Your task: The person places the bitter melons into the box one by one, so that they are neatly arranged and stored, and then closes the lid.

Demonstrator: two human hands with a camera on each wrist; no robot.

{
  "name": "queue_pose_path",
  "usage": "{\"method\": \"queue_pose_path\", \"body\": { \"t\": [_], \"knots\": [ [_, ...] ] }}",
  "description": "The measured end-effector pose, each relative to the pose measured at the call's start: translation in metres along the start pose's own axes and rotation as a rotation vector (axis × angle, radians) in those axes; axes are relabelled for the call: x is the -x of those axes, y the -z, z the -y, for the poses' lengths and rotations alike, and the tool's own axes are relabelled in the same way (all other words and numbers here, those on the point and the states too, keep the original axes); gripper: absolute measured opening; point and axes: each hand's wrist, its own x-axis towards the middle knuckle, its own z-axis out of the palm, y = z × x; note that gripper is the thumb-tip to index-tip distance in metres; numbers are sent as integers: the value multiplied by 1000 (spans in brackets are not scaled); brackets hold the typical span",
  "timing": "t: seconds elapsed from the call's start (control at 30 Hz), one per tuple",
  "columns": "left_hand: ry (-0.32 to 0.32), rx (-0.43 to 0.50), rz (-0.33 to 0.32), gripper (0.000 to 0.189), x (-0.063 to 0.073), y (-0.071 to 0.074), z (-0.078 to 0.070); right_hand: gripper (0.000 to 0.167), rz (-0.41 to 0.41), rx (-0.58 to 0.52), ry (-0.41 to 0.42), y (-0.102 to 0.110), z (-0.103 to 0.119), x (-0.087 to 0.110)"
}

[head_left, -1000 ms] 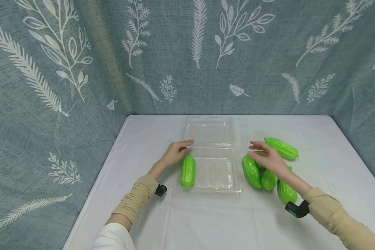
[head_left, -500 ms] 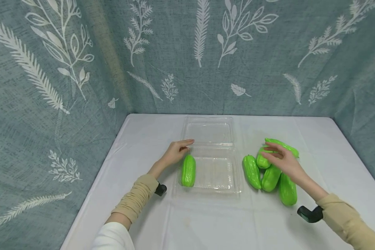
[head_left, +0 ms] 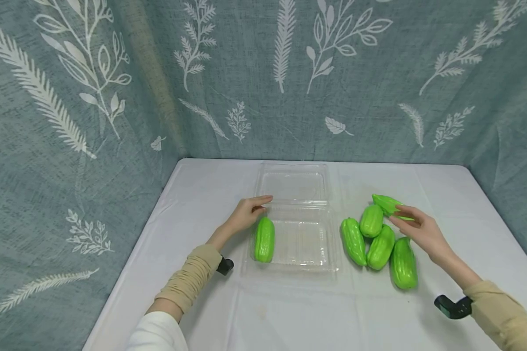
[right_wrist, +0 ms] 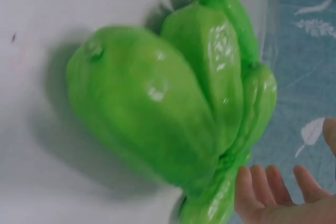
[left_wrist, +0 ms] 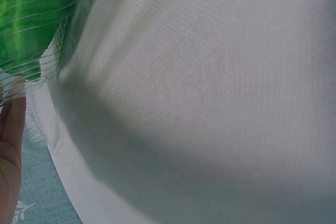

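A clear plastic clamshell container (head_left: 305, 267) lies unfolded, its lid (head_left: 294, 187) on the far side. Inside its left part rests one green ridged gourd (head_left: 265, 240), lengthwise. My left hand (head_left: 245, 214) holds the container's left edge near the hinge, fingertips and thumb at the corner; in the left wrist view its fingers (left_wrist: 17, 114) meet the ribbed wall. On the right, several similar gourds (head_left: 403, 263) lie in a loose group. My right hand (head_left: 423, 233) is over the far end of this group, fingers slightly bent and apart, overlapping the farthest gourd (head_left: 384, 202) and holding nothing.
Under everything is a table with a white cloth (head_left: 290, 312). A blue-green leaf-patterned curtain (head_left: 246, 78) closes off the back and sides. Dark wrist cameras (head_left: 453, 307) hang below both wrists.
My right hand has moved right, from above the middle of the gourd group to its far right side, uncovering more gourds. My left hand and the container stay in place.
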Motion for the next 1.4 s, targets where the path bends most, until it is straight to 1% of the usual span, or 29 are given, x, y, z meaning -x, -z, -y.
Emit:
{"method": "queue_pose_path", "body": {
  "t": [0.13,0.37,0.43,0.57,0.6,0.67,0.8,0.93,1.13,1.4],
  "knots": [
    [0,-3,0,38,0,0,0,65,1,45,-40,4,-9,1],
    [8,-2,1,38,0,0,0,68,63,58,-82,11,-25,-2],
    [7,-2,-1,38,0,0,0,70,62,82,-115,10,-31,-4],
    [-1,-10,-3,38,1,0,0,73,106,77,-149,9,-40,-4],
    [-1,-9,-2,39,1,0,0,73,118,79,-164,8,-41,-3],
    [2,-7,-1,39,1,1,-1,72,162,52,-167,9,-41,-1],
    [11,5,4,39,1,1,-2,72,200,64,-199,9,-41,2],
    [9,4,3,39,0,0,-2,73,237,69,-209,8,-45,2],
    [-1,1,1,38,-1,0,0,71,295,65,-182,8,-45,3],
    [-9,-3,-1,38,-1,0,2,68,322,99,-184,9,-45,2]
  ]
}}
